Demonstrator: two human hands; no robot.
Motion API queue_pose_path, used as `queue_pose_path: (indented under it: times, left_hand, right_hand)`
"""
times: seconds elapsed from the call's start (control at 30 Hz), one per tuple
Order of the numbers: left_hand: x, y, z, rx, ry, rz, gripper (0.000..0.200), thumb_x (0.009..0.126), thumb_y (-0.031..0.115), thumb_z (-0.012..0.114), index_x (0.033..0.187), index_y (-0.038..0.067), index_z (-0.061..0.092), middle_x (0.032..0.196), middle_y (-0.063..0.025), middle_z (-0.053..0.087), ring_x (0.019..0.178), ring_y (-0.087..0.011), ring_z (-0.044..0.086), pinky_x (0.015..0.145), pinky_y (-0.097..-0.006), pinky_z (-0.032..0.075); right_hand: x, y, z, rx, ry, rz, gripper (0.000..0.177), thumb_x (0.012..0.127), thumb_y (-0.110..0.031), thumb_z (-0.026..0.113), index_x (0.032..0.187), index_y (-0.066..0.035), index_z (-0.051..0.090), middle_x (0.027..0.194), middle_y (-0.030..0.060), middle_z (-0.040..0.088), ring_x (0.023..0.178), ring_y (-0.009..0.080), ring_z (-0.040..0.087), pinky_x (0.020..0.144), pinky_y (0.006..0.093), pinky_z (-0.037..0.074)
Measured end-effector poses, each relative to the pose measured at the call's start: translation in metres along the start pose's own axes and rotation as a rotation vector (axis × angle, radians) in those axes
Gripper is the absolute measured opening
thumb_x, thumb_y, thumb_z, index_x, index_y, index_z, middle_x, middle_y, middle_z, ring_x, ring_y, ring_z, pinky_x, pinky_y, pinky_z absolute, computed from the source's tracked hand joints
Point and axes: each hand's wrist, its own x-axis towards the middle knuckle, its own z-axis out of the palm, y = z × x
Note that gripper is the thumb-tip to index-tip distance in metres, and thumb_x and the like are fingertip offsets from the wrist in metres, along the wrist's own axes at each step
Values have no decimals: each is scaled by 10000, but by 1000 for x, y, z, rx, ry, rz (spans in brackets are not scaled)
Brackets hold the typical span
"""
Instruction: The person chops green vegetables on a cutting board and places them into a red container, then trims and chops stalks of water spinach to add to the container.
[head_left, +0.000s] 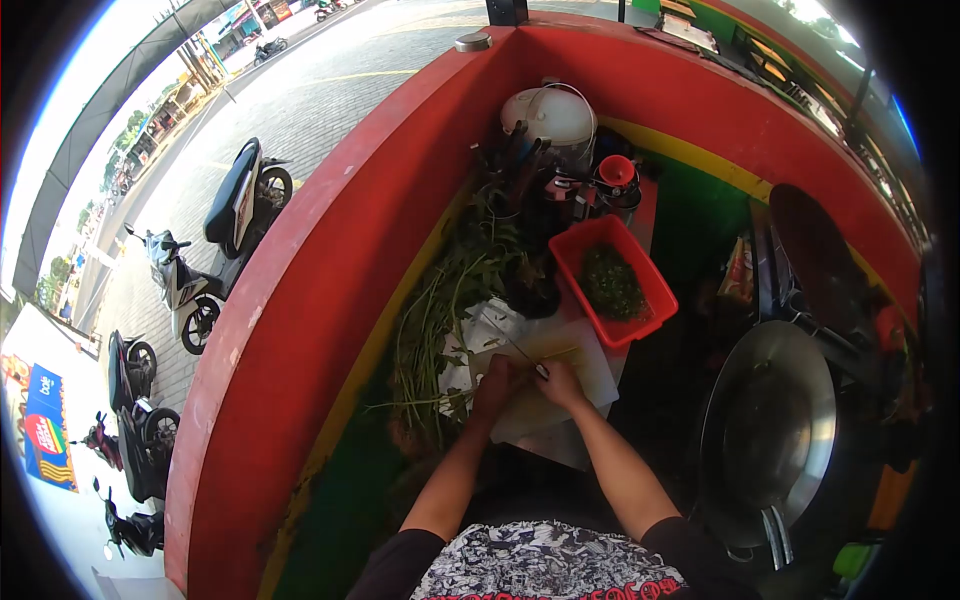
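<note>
My right hand [560, 385] is closed round the handle of a knife [522, 353], whose thin blade points up and to the left. Beside it, my left hand [497, 387] is curled with fingers bent over the pale cutting board [535, 412]; what it grips is hidden. A few yellow-green bits [570, 355] lie on the board beyond my right hand. Long leafy green stalks [430, 335] are heaped to the left of my hands. Past the board, a red plastic basin [655, 305] contains chopped greens [612, 283].
A large metal wok [770, 420] sits at the right, with a dark round pan [815, 240] behind it. A white-lidded container [550, 115] and a red funnel-like top [616, 170] stand at the back. A red wall [330, 260] borders the left; parked motorbikes [235, 210] are outside.
</note>
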Motion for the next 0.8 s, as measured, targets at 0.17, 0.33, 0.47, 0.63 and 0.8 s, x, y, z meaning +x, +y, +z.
queue_pose_path:
  times: [0.17,0.33,0.47,0.63,0.8]
  left_hand:
    - [-10,4,-37,463,-61,289,401,961,238,716,1291,53,583,1287,-152,651,1044,-379,712,827,-477,595]
    - [-9,29,-98,50,-434,-391,329,960,216,657,1254,69,669,1366,-136,652,1164,-350,673,980,-455,558]
    - [-16,-8,-100,733,-132,553,345,938,192,616,1269,106,662,1346,-104,662,1244,-318,620,1080,-429,500]
    - [-6,1,-100,795,-234,544,324,928,161,587,1237,98,656,1251,-111,657,1237,-299,605,1088,-415,486]
    - [0,2,-95,867,-344,524,339,900,142,588,1226,73,656,1179,-114,649,1144,-286,622,1038,-435,500]
  right_hand:
    - [-3,1,-5,-81,-45,15,298,901,-230,748,1173,-110,773,1089,215,757,1037,435,720,881,523,571]
    - [-6,3,-6,-126,-78,22,334,929,-282,746,1219,-119,771,1106,187,768,1041,413,727,885,491,573]
    - [-6,-5,-19,-162,-97,64,331,949,-312,731,1224,-133,776,1116,170,773,1042,403,731,904,489,570]
    - [-10,6,-32,-213,-87,69,332,966,-341,714,1233,-154,776,1116,166,775,1042,398,732,917,496,567]
    - [-10,14,-41,-364,-59,61,273,957,-279,689,1203,-208,785,1029,172,775,971,412,739,859,535,582]
